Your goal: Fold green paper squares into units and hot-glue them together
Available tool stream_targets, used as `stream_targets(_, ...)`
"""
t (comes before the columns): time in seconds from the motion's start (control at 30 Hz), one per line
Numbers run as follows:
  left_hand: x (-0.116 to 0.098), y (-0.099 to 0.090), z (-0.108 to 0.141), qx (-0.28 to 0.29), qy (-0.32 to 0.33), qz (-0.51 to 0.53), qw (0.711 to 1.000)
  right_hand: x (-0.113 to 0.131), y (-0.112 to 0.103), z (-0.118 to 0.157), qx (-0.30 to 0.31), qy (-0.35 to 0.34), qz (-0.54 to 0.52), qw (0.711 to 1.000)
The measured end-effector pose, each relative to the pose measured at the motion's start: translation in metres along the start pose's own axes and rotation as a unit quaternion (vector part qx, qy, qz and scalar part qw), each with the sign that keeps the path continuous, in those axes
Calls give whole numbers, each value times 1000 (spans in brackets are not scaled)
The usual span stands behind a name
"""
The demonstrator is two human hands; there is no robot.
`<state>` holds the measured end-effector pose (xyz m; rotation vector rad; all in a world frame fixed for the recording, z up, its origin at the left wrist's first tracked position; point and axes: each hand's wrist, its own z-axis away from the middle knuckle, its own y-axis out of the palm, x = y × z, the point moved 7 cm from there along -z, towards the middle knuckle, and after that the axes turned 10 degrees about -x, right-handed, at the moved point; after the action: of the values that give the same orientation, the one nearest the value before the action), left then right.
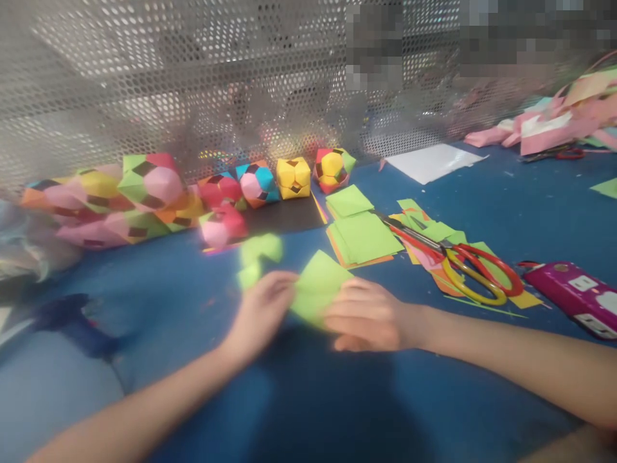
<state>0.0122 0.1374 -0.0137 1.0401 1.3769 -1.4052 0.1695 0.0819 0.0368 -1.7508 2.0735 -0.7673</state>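
Observation:
A square of light green paper point(319, 283) with a crease across it is held between my two hands just above the blue table point(193, 308). My left hand point(270, 302) pinches its left corner, fingers closed. On the right side, my right hand point(369, 315) grips the sheet with curled fingers. Folded green paper pieces point(260, 251) lie blurred just beyond my left hand. Beyond my right hand sits a stack of green paper squares point(366, 236), with orange sheets showing underneath.
Scissors point(463, 260) with red and yellow handles rest on paper scraps at right, beside a purple power strip point(573, 296). Several folded paper balls point(149, 183) line the perforated metal panel point(270, 83). A dark blue glue gun point(80, 325) lies at left, white paper point(434, 162) at back.

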Motion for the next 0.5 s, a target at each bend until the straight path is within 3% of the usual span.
stream_targets(0.07, 2, -5, -3, -25, 12, 1, 1000, -7, -4, 0, -24, 44, 3, 999)
stream_targets(0.13, 3, -8, -6, -37, 17, -1, 999, -21, -10, 3, -60, 130, 34, 989)
stream_targets(0.23, 2, -7, -6, -31, 30, -19, 999, -49, -15, 16, -101, 303, 52, 946)
stream_targets(0.33, -3, -2, -3, -8, 50, -47, 998, -68, -7, 29, -94, 434, -7, 896)
stream_targets(0.4, -6, 2, -1, 4, 65, -67, 996, -72, -2, 32, -80, 465, -28, 881)
stream_targets(0.5, -11, 2, 1, -4, 98, -111, 989, -70, -4, 28, -79, 439, -18, 895)
